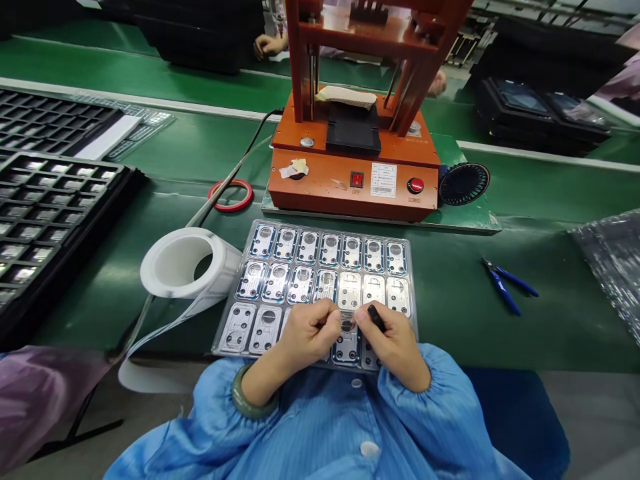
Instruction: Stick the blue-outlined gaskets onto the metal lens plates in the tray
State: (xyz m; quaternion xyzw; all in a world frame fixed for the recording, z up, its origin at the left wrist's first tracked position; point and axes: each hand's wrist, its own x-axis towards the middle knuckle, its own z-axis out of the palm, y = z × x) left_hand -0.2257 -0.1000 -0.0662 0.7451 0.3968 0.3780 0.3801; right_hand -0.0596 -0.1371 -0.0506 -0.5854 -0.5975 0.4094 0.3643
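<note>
Our right fingers [364, 321] closed on slim black rod [376, 318], slanting down-right; our left fingers [325, 315] pinched just beside, above clear plastic tray [223, 337].

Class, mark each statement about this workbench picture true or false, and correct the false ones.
1. The right hand holds a small black item. True.
2. The cutters lie on the tray. False: they lie on the bench, to the right of the tray.
3. The left hand is over the tray. True.
4. The bangle is on the right wrist. False: it is on the left one.
5. The tape roll lies to the left of the tray. True.
</note>
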